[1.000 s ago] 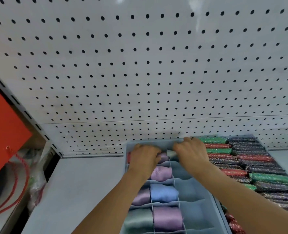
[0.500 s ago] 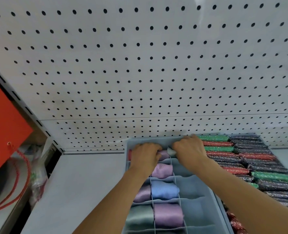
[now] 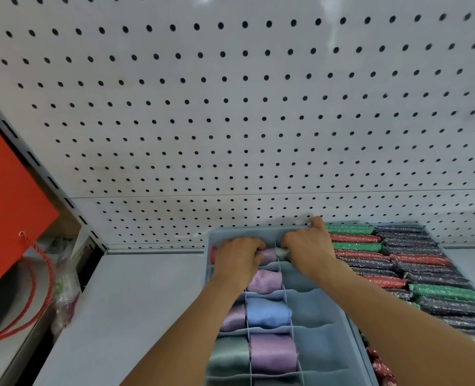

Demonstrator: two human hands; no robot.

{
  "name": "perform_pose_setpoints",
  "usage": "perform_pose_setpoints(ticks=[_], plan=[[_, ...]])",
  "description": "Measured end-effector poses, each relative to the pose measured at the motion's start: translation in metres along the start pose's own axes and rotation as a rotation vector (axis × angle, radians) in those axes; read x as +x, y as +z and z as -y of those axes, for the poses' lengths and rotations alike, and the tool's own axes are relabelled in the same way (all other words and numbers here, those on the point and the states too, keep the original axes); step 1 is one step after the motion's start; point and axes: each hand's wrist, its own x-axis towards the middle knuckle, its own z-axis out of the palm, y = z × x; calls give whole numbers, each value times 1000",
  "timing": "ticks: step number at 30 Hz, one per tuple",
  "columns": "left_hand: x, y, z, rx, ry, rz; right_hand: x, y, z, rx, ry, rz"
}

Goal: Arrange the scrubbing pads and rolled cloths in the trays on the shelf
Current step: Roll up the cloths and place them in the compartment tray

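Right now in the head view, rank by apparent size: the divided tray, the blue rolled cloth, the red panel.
1. Divided tray
2. Red panel, cut by the frame edge, so unsure against the tray
3. Blue rolled cloth

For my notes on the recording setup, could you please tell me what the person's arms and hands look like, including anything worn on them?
Both forearms are bare as far as the picture shows: no sleeves, gloves, watch or bracelets. The left hand and right hand likewise show no rings or markings, though the fingertips are hidden.
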Motion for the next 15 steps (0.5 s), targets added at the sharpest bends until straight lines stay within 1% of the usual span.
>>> perform_pose_setpoints(ticks=[4, 7, 9, 12, 14, 15], plan=[[-2, -3, -2, -15, -21, 25, 0, 2, -2, 16, -34, 9], [-8, -11, -5, -52, -25, 94, -9, -1, -7, 152, -64, 15], [-16, -21, -11, -105, -17, 107, -23, -7, -15, 257, -69, -22], [-36, -37, -30, -178, 1, 40, -56, -11, -30, 476, -38, -159], [-50, -41, -47, -246, 19, -45, -82, -9, -39, 651, 0, -307], [-57, -42, -57, -289, 30, -83, -95, -8, -44, 698, 15, -389]])
